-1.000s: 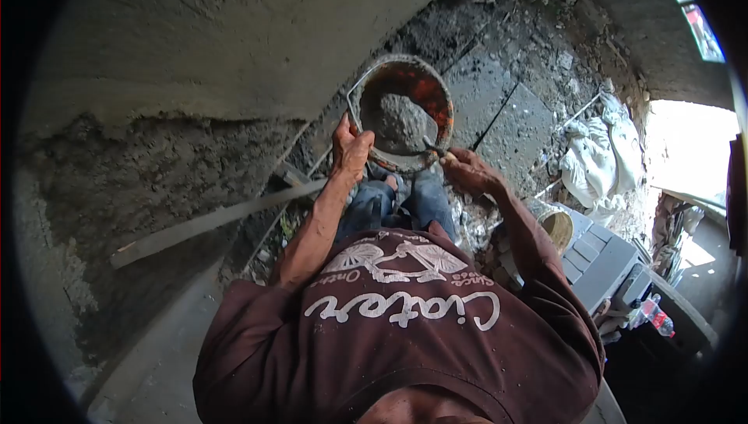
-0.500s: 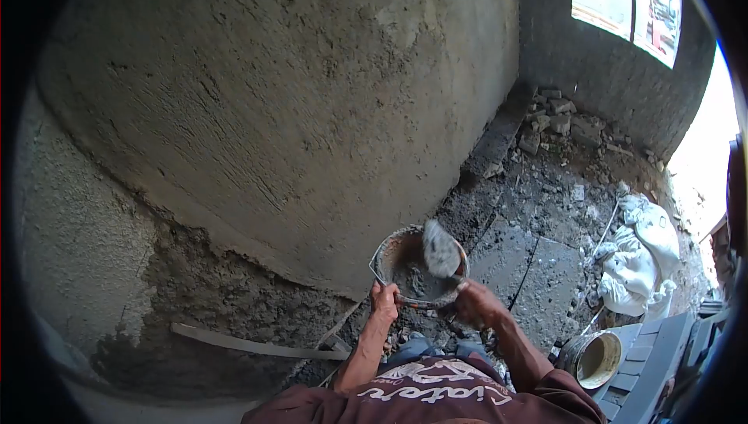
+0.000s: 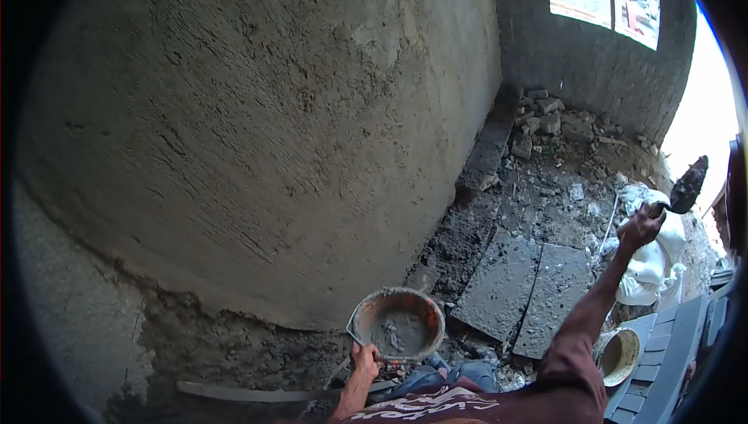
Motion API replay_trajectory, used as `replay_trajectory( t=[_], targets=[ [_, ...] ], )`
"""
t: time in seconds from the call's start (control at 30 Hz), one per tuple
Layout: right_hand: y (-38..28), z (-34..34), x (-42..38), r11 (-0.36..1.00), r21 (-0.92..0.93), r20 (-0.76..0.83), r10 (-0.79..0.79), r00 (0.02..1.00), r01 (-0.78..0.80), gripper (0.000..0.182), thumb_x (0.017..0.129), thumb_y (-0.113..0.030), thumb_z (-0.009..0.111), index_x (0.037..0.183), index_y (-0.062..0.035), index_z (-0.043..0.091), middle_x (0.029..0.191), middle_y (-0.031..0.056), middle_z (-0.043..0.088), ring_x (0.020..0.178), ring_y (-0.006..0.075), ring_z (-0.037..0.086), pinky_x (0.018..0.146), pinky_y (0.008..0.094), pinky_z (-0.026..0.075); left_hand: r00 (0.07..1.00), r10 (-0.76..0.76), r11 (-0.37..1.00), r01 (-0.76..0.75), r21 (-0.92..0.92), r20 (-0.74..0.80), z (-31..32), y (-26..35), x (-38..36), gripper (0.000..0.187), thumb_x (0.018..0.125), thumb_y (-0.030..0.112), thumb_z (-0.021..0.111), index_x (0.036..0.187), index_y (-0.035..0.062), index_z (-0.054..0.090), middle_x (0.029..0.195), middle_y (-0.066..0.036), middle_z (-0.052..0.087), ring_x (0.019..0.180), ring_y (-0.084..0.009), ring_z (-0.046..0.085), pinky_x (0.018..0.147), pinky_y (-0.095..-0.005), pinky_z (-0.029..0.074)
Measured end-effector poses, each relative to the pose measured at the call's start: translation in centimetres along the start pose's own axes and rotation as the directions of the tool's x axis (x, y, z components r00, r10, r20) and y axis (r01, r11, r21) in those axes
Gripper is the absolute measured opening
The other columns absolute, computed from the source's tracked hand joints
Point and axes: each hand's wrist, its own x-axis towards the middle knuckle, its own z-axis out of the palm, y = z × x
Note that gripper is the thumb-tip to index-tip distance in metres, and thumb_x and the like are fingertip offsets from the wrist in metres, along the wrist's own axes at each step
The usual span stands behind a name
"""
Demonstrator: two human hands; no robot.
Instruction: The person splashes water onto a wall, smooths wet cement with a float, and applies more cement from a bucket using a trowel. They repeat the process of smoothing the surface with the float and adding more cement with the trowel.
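My left hand (image 3: 365, 363) is closed on the near left rim of a mortar-crusted orange bucket (image 3: 425, 313). Grey wet mortar (image 3: 393, 334) lies in its bottom. Out to the far right, my right hand (image 3: 642, 228) is wrapped round the handle of a trowel (image 3: 689, 186). Its blade points up and away, with dark mortar stuck to it. Left of the bucket rises a large wall (image 3: 312, 128) with rough, damp plaster and scored streaks.
White sacks (image 3: 650, 272) lie on the right, beneath my right arm. A second bucket (image 3: 619, 355) stands beside grey planks (image 3: 662, 369). Broken blocks (image 3: 549, 116) are heaped in the far corner. Flat slabs (image 3: 499, 284) cover part of the floor, and a wooden strip (image 3: 249, 394) lies lower left.
My right hand has swung from the bucket out to the far right with the trowel, whose blade was over the bucket. The bucket, still in my left hand, appears lower and further left.
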Motion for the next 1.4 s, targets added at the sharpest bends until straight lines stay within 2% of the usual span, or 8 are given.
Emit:
replay_trajectory(
  t=[0.07,0.17,0.33,0.4,0.57,0.63,1.03,1.4],
  targets=[
    [4.7,7.8,0.5,0.145,0.886,0.463,-0.293,0.836,-0.440,0.024,0.084,-0.020,0.064,0.100,-0.0079,0.052,0.080,0.0017,0.058,0.057,0.0107,0.055,0.048,0.0280,0.045,0.998,-0.052,0.995,0.055,0.085,-0.044,-2.4,0.7,-0.2,0.054,0.062,-0.008,0.047,0.110,0.0150,0.051,0.080,-0.002,0.049,0.053,-0.0164,0.049,0.036,-0.0290,0.039],
    [-2.4,27.9,-10.8,-0.652,0.136,0.148,-0.731,0.666,-0.746,0.021,0.085,-0.021,0.061,0.102,-0.0101,0.056,0.101,0.0066,0.063,0.073,0.0073,0.060,0.071,0.0292,0.049,0.981,0.072,0.992,-0.052,0.113,-0.180,-2.9,2.5,-2.0,0.057,0.062,-0.008,0.047,0.116,0.0125,0.049,0.082,-0.004,0.049,0.053,-0.0166,0.048,0.037,-0.0282,0.038],
    [-21.7,38.5,-40.0,-0.087,0.430,0.790,-0.445,0.422,-0.898,0.013,0.093,-0.021,0.050,0.086,-0.0101,0.050,0.066,0.0001,0.046,0.052,0.0129,0.040,0.048,0.0290,0.035,0.958,0.082,0.924,0.030,0.381,-0.275,-4.4,3.8,-2.0,0.064,0.061,-0.007,0.048,0.122,0.0101,0.046,0.099,-0.008,0.052,0.061,-0.0193,0.051,0.042,-0.0310,0.042],
    [-27.7,28.7,-42.4,0.525,0.846,0.484,-0.674,0.558,-0.099,0.016,0.081,-0.007,0.059,0.091,-0.0033,0.047,0.063,0.0094,0.042,0.053,0.0148,0.044,0.045,0.0312,0.035,0.951,0.143,0.953,-0.059,0.296,-0.272,-3.5,3.5,-1.4,0.065,0.061,-0.007,0.048,0.124,0.0102,0.045,0.101,-0.008,0.052,0.063,-0.0199,0.051,0.042,-0.0306,0.042],
    [-13.5,15.9,-41.5,0.926,0.312,0.848,-0.170,-0.501,0.214,0.021,0.083,-0.023,0.054,0.099,-0.0087,0.052,0.071,0.0189,0.059,0.069,0.0380,0.062,0.058,0.0451,0.048,0.965,0.094,0.985,-0.055,0.163,-0.243,-3.2,2.2,-1.1,0.065,0.064,-0.007,0.049,0.127,0.0095,0.044,0.098,-0.006,0.053,0.067,-0.0185,0.052,0.045,-0.0282,0.041],
    [-7.7,13.0,-38.6,0.860,0.214,0.741,0.165,-0.651,0.462,0.023,0.079,-0.023,0.056,0.096,-0.0066,0.060,0.077,0.0179,0.064,0.073,0.0347,0.065,0.060,0.0442,0.050,0.974,0.134,0.966,-0.088,0.242,-0.182,0.6,2.0,-1.5,0.053,0.065,-0.005,0.051,0.117,0.0082,0.049,0.087,-0.003,0.053,0.065,-0.0150,0.051,0.050,-0.0286,0.043],
    [2.7,1.3,-25.5,0.899,-0.150,0.545,0.422,-0.725,0.411,0.028,0.085,-0.029,0.052,0.088,-0.0026,0.060,0.073,0.0062,0.059,0.067,0.0161,0.056,0.061,0.0317,0.046,0.961,0.169,0.962,-0.209,0.176,0.218,16.7,-3.9,-3.5,0.037,0.066,-0.004,0.053,0.101,0.0047,0.053,0.080,-0.002,0.055,0.061,-0.0127,0.051,0.055,-0.0268,0.046],
    [-2.5,-5.2,-21.2,0.455,-0.589,0.789,0.504,-0.352,-0.668,0.021,0.087,-0.026,0.055,0.092,-0.0064,0.056,0.064,0.0016,0.051,0.054,0.0118,0.050,0.046,0.0263,0.041,0.960,-0.003,0.998,-0.014,0.060,0.280,19.6,-4.5,0.2,0.042,0.065,-0.007,0.051,0.103,0.0121,0.051,0.079,0.002,0.052,0.066,-0.0121,0.051,0.052,-0.0290,0.049]
  ],
)
